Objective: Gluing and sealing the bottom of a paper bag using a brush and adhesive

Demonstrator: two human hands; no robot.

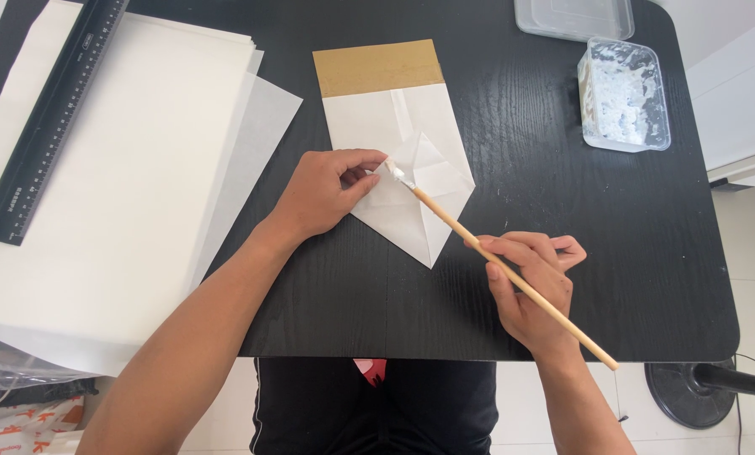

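Brush (512,274) — tip up-left, handle down-right

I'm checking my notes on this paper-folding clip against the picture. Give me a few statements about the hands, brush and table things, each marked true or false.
1. The right hand holds a wooden brush. True.
2. The brush tip touches the folded paper bag. True.
3. The left hand holds the black ruler. False: the ruler lies on the stack of white sheets; the left hand presses on the bag.
4. The tub of white paste stands at the table's far right. True.
5. The table is white. False: it is black.
6. The bag's far end is blue. False: it is brown.
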